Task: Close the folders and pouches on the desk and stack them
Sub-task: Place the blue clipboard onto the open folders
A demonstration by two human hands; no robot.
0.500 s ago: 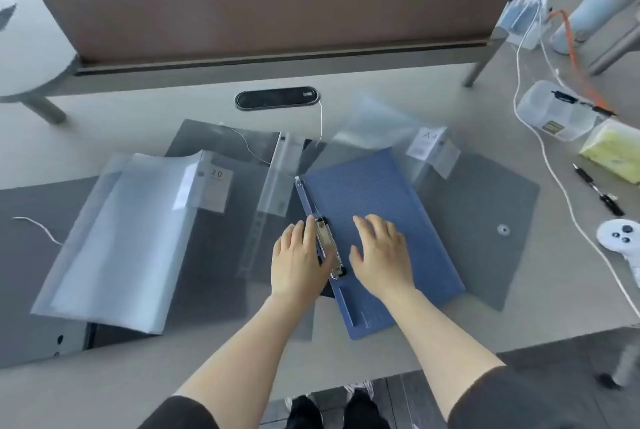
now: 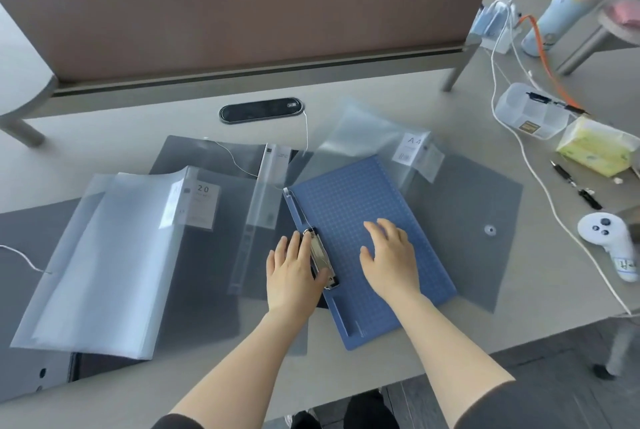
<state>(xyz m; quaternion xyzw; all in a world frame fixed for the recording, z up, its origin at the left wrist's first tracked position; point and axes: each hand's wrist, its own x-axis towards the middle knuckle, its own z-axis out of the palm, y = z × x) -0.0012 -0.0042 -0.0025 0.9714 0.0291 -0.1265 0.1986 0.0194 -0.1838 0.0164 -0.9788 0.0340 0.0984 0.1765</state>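
The left hand (image 2: 294, 276) is laid flat, fingers released, against the metal clamp (image 2: 320, 257) of the blue folder (image 2: 367, 248), apparently to press it shut; the right hand (image 2: 391, 258) is spread open on the folder's board, probably to steady it. Left of the folder a clear display book (image 2: 104, 255) lies open; behind it a translucent pouch (image 2: 374, 137); right of it a grey snap pouch (image 2: 478, 227), partly overlapped.

A blue grid-patterned folder (image 2: 363, 238), frosted translucent pouches (image 2: 104, 255), a grey desk (image 2: 104, 137), a yellow-green tissue pack (image 2: 595, 151).
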